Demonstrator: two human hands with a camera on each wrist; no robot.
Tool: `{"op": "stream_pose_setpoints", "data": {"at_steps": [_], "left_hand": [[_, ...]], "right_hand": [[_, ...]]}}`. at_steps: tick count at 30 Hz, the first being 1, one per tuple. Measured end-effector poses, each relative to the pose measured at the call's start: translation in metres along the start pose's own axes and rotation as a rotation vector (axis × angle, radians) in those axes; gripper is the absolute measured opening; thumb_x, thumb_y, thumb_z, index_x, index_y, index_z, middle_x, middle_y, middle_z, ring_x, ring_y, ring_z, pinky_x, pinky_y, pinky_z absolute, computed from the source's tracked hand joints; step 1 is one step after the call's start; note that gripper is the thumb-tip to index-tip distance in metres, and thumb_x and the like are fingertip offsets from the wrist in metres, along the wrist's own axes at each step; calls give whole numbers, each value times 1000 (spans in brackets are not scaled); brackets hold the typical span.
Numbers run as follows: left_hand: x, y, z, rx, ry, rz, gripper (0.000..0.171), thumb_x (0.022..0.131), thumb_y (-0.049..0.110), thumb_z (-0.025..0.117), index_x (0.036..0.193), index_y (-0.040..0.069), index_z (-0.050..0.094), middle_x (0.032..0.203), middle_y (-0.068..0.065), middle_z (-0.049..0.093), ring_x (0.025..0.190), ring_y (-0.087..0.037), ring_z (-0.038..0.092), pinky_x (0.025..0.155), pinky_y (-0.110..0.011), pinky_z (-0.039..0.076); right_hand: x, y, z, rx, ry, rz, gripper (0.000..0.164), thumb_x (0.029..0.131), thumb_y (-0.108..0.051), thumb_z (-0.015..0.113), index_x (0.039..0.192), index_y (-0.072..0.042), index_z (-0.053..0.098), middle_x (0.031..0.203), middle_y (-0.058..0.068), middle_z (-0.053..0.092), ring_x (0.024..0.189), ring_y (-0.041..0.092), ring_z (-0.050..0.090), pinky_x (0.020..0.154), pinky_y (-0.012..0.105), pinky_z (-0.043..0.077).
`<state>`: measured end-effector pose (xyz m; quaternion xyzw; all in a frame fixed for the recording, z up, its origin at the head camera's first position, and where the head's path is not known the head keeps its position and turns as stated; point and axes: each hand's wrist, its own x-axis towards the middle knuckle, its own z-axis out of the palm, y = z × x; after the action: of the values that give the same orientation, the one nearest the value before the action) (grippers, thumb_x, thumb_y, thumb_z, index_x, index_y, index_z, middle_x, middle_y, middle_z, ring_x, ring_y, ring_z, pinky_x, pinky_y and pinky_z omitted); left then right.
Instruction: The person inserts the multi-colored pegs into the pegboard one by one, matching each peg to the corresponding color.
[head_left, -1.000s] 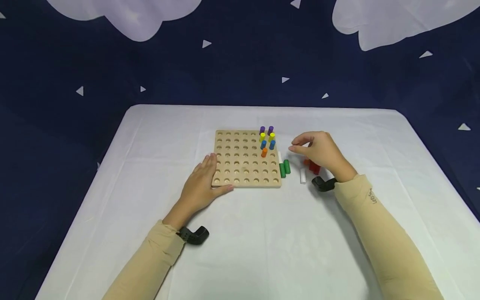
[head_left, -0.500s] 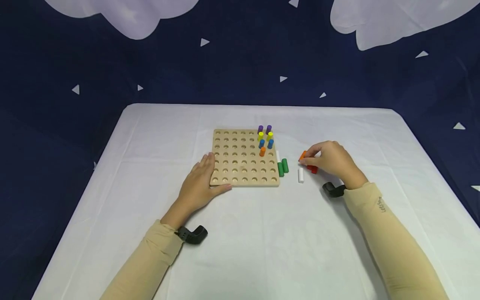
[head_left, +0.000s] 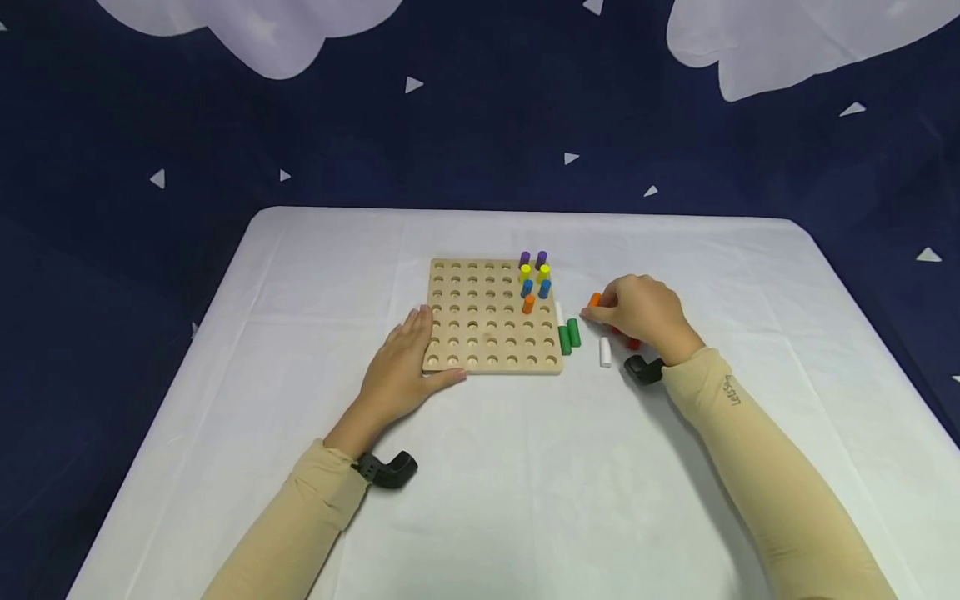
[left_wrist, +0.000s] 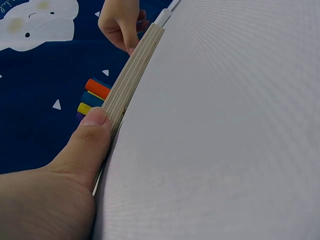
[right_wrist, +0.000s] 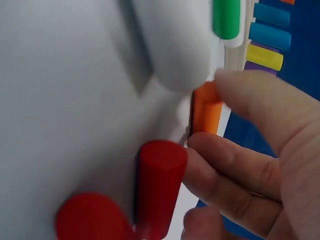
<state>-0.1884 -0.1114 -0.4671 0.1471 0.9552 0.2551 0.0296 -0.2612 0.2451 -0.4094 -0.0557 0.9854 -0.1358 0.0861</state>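
My left hand point(head_left: 401, 367) rests against the left front corner of a wooden pegboard point(head_left: 482, 335), fingers along its left side and thumb at the front edge. In the back right of the board stand two purple pegs point(head_left: 542, 260), two yellow pegs point(head_left: 543, 273), two blue pegs point(head_left: 545, 289) and one orange peg point(head_left: 528, 305). Right of the board, my right hand point(head_left: 643, 312) pinches a second orange peg point(right_wrist: 207, 112) between thumb and fingers, low over the cloth. Red pegs point(right_wrist: 160, 190) lie beneath that hand, partly hidden in the head view.
Two green pegs point(head_left: 573, 332) lie along the board's right edge, with a white peg point(head_left: 558, 312) behind them. Another white peg point(head_left: 605, 352) lies just in front of the right hand. A white cloth point(head_left: 480, 483) covers the table.
My right hand came down to the loose pegs, took hold of the orange one and carried it a little left toward the board. The left hand stayed in place.
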Motion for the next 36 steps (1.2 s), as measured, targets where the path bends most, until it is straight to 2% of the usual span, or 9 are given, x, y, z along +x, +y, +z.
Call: {"op": "stream_pose_setpoints", "data": {"at_steps": [6,13,20,24,30,36], "left_hand": [[1,2,-2,8,2,6,113,84,66,65,159,3,8,166,-14,10,156,-27,10,128,-45,11],[2,2,-2,11,1,1,113,84,66,65,159,3,8,167,-13,9,156,-27,9,128,-44,10],[2,2,-2,12,-9,-2,113,84,67,64,159,3,7,167,-12,8,156,-26,8,128,-43,9],[2,1,-2,14,-7,-3,114,84,68,64,159,3,7,167,-12,9,156,-26,9,128,-44,10],[2,0,-1,12,-5,-2,114,84,68,64,159,3,7,167,-12,9,156,-26,9,128,-44,10],[2,-1,0,7,-4,-5,114,84,67,65,159,3,7,166,-12,9,156,-26,9,128,-44,10]], "right_hand": [[3,-4,-6,9,-62,12,31,86,-35,76,101,-8,76,84,5,72,60,19,59,52,31,43],[9,-11,-9,-24,-90,-19,36,85,-36,77,108,-10,75,102,8,74,73,22,60,61,33,45],[11,-11,-5,0,-75,-64,25,89,-27,74,110,-13,75,102,5,75,72,21,59,61,32,44],[12,-11,-2,71,-60,-108,25,90,-30,74,108,-13,72,103,5,73,73,21,58,59,32,44],[15,-20,4,266,13,-188,23,88,-27,76,102,-12,66,102,7,71,67,20,53,57,31,43],[16,-33,6,377,27,-193,21,85,-25,80,100,-15,71,100,4,74,75,21,56,62,32,46]]}}
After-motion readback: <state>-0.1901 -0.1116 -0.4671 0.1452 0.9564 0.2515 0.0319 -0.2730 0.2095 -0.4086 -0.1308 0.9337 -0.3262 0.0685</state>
